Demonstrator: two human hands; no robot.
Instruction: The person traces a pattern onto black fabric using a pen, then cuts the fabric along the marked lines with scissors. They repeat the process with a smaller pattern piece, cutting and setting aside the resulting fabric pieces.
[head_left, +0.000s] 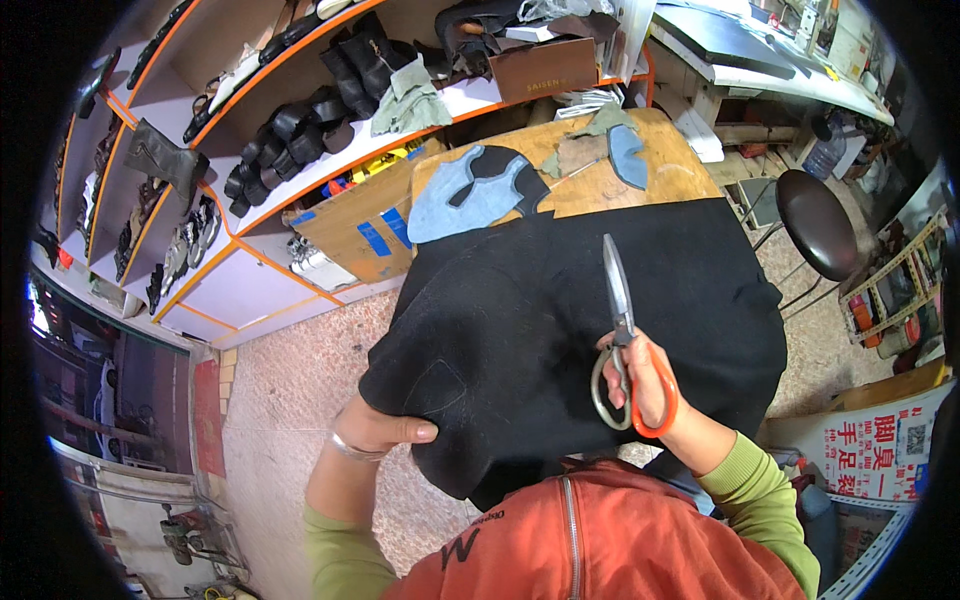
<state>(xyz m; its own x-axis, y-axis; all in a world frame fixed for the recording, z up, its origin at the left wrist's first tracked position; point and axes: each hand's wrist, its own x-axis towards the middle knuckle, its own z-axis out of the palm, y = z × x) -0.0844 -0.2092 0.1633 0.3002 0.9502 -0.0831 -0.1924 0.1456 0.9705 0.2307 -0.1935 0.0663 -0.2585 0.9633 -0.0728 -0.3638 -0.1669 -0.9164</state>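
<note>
A large sheet of black fabric (680, 270) covers the near part of a wooden table and drapes over its front and left edges. Thin pale outlines are drawn on its left part. At the sheet's left edge, my left hand (378, 428) grips the black fabric, thumb on top and fingers hidden underneath. My right hand (645, 380) holds a pair of scissors (617, 285) by the handles, one of them orange. The scissor blades point away from me above the cloth and look closed. Light-blue pattern pieces (450, 200) lie on the table beyond the fabric.
Bare wood of the table (680, 175) shows at the far side, with a blue curved piece (627, 157) and scraps on it. Shelves of shoes (290, 140) stand at the left and back. A round dark stool (815, 225) is at the right. A white workbench (770, 50) stands behind.
</note>
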